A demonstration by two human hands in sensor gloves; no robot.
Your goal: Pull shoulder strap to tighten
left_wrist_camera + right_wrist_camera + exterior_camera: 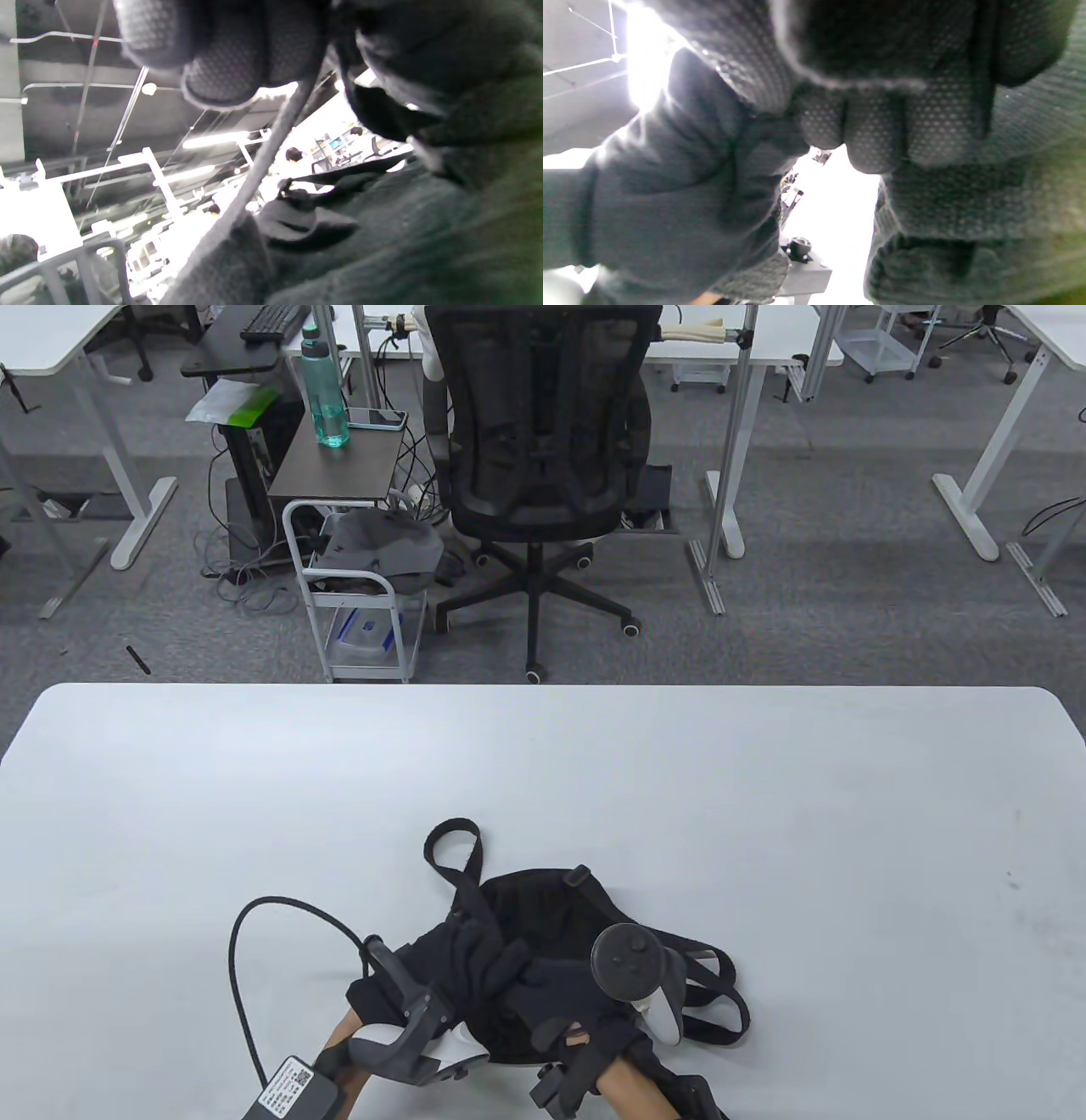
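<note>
Gripping the strap (468, 891), left hand (475, 963); right hand (564, 984) curled on the bag (551, 899).

Grey carpet (848, 560), black office chair (543, 441), seemingly several white desks (51, 339).

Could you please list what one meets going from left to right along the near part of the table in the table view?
Black cable loop → left hand → right hand → bag's strap loops lying on the white table.
</note>
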